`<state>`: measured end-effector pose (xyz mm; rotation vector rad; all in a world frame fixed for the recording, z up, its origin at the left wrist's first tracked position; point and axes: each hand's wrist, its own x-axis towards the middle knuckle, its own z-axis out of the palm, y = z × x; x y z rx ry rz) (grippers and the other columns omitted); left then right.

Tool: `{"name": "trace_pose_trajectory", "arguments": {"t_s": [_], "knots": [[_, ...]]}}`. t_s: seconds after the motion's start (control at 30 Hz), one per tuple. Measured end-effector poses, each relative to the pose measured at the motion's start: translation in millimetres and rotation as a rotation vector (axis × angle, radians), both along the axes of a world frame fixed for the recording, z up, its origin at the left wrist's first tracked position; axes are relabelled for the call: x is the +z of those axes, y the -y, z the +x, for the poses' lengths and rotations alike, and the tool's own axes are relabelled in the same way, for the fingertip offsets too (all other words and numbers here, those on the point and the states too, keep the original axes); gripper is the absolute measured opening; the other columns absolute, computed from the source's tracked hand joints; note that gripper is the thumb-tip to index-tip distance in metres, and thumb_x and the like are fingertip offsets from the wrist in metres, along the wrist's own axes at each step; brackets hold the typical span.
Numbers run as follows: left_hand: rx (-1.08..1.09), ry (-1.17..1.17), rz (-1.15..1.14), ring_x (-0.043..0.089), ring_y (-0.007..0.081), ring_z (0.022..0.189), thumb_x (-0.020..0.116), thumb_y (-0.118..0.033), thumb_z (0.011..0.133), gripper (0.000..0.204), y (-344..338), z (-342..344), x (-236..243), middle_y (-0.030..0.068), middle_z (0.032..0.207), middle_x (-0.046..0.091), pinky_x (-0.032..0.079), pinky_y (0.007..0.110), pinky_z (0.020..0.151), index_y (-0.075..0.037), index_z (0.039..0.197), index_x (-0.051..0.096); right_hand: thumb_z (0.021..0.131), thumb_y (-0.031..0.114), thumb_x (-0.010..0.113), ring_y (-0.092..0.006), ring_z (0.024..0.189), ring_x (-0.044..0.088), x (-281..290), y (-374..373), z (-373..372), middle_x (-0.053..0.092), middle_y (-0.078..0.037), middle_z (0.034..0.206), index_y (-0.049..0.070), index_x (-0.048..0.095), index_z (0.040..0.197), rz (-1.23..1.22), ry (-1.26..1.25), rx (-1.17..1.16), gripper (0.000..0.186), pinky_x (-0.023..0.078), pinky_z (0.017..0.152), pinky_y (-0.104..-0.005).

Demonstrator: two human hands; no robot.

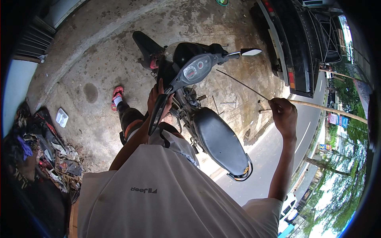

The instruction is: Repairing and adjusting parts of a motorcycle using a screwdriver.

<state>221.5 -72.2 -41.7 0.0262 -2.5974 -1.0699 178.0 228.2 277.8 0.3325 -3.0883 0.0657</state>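
Note:
A black motorbike stands in front of me, with its handlebar and dashboard (pixel 195 70) at the top and its long black seat (pixel 220 137) reaching toward the lower right. My left hand (pixel 152 99) is closed at the left end of the handlebar, partly hidden behind the black left mirror (pixel 158 111). Out to the right of the bike, my raised right hand (pixel 283 113) pinches the end of a thin dark rod (pixel 243 85). This rod slants up and left, its far tip close to the right handlebar end. The right mirror (pixel 251 52) sticks out beyond that end.
A black truck (pixel 291 47) is parked at the upper right, beside the road (pixel 258 174). A tan pole (pixel 329 109) runs rightward from behind my right hand. Rubbish (pixel 55 158) is heaped at the left, near a white container (pixel 62 118). Metal bars (pixel 228 104) lie on the concrete.

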Motion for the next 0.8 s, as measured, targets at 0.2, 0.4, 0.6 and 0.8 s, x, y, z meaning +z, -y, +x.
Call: {"name": "trace_pose_trajectory", "arguments": {"t_s": [0.2,0.4,0.6,0.8], "knots": [[0.031,-0.050,-0.032,0.059,0.0397,0.089,0.068,-0.024,0.078,0.071,-4,-2,6,0.0263,0.104,0.054,0.053,0.042,0.074,0.002,0.134,0.035,0.079,0.018,0.067,-0.0259,0.063,0.066,-40,-36,-45,0.067,-0.007,0.071,0.011,0.067,0.075,-0.018,-0.129,0.009,0.008,0.051,0.055,-0.0345],[0.056,-0.002,-0.029,0.059,0.0397,0.090,0.072,-0.022,0.073,0.074,0,0,6,0.0251,0.103,0.056,0.052,0.043,0.075,0.000,0.134,0.036,0.078,0.021,0.068,-0.0251,0.064,0.067,-37,-36,-63,0.068,-0.007,0.070,0.010,0.069,0.075,-0.032,-0.104,0.014,0.011,0.052,0.056,-0.0340],[0.068,0.042,-0.011,0.059,0.0395,0.091,0.072,-0.021,0.073,0.074,-3,-1,2,0.0239,0.103,0.056,0.052,0.044,0.076,-0.001,0.135,0.036,0.079,0.021,0.067,-0.0243,0.065,0.068,-34,-42,-56,0.068,-0.008,0.072,0.009,0.069,0.076,-0.039,-0.048,-0.006,0.012,0.053,0.057,-0.0326],[0.072,0.050,-0.016,0.059,0.0409,0.092,0.072,-0.025,0.073,0.075,-2,-1,-5,0.0242,0.105,0.056,0.051,0.045,0.076,-0.002,0.135,0.036,0.080,0.021,0.066,-0.0239,0.066,0.068,-39,-45,-58,0.068,-0.008,0.072,0.009,0.069,0.077,-0.065,-0.055,0.004,0.013,0.053,0.058,-0.0321]]}}
